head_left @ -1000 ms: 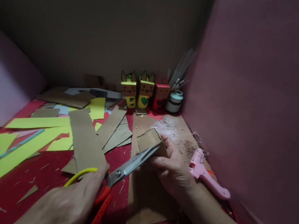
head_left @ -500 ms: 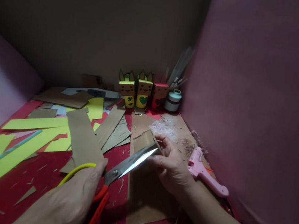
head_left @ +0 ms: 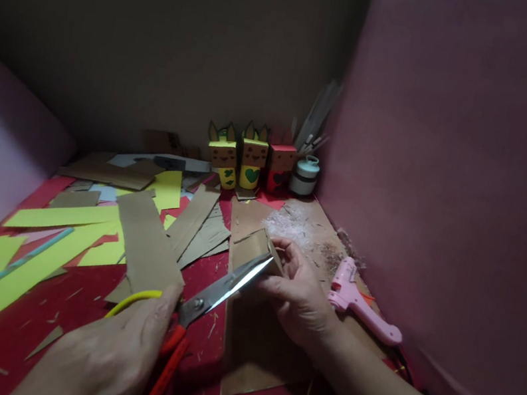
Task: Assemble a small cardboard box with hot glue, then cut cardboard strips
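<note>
Scissors [head_left: 195, 304] with one yellow and one red handle are in my left hand [head_left: 109, 350], at the lower centre. Their blades point up and right, and the tips touch or lie just in front of a small folded cardboard piece [head_left: 252, 247]. My right hand [head_left: 298, 291] grips that piece at its right side, thumb below and fingers behind it. Under the hand, a larger cardboard sheet [head_left: 247, 370] lies on the red table [head_left: 193, 374], partly in shadow.
Yellow paper [head_left: 42, 278] and cardboard strips [head_left: 148, 239] cover the left side. Three box-headed figures [head_left: 252, 158] and a pale jar [head_left: 304, 176] stand at the back. A pink glue gun [head_left: 362, 303] lies right, beside the pink wall [head_left: 457, 189].
The scissors and my left hand have shifted slightly left and down, and the blade tips sit a little further left. My right hand keeps its hold on the cardboard piece.
</note>
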Demonstrator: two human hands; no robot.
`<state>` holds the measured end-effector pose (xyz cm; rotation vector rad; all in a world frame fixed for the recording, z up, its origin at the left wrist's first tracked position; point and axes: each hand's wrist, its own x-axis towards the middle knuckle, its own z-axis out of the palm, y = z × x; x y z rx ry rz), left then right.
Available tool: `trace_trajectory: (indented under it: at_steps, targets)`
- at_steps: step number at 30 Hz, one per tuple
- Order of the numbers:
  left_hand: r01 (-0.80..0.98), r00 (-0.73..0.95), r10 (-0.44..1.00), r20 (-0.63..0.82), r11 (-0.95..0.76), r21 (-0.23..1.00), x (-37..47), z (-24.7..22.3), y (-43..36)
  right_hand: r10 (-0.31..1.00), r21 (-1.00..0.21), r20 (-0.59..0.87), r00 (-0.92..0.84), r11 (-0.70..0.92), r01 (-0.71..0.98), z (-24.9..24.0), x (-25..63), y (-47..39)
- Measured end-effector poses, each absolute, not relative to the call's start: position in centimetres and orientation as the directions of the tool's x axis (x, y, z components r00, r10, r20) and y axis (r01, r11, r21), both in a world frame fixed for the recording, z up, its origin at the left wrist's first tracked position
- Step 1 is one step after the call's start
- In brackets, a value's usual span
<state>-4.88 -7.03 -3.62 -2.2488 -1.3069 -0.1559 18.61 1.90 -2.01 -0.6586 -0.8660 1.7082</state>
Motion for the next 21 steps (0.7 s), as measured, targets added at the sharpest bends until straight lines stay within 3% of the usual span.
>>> trace_trajectory:
  at_steps: [6, 10, 15, 21]
  targets:
    - [0.845, 0.515, 0.766, 0.383, -0.379, -0.378, -5.4, -4.0, -6.9, 0.952, -0.81, 0.014, -0.306, -0.169, -0.562, -2.0, 18.9, 2.0]
    - [0.854, 0.517, 0.741, 0.428, -0.41, -0.322, -5.5, -4.1, -6.8, 0.948, -0.783, 0.018, -0.317, -0.184, -0.595, -1.4, 19.3, 2.3]
    - [0.846, 0.532, 0.757, 0.379, -0.496, -0.196, -5.2, -3.8, -6.8, 0.941, -0.796, 0.028, -0.338, -0.184, -0.576, -1.4, 19.4, 2.4]
    - [0.931, 0.361, 0.871, 0.333, -0.36, -0.068, -5.6, -5.4, -7.7, 0.935, -0.798, -0.005, -0.355, -0.217, -0.562, -1.6, 19.1, 2.2]
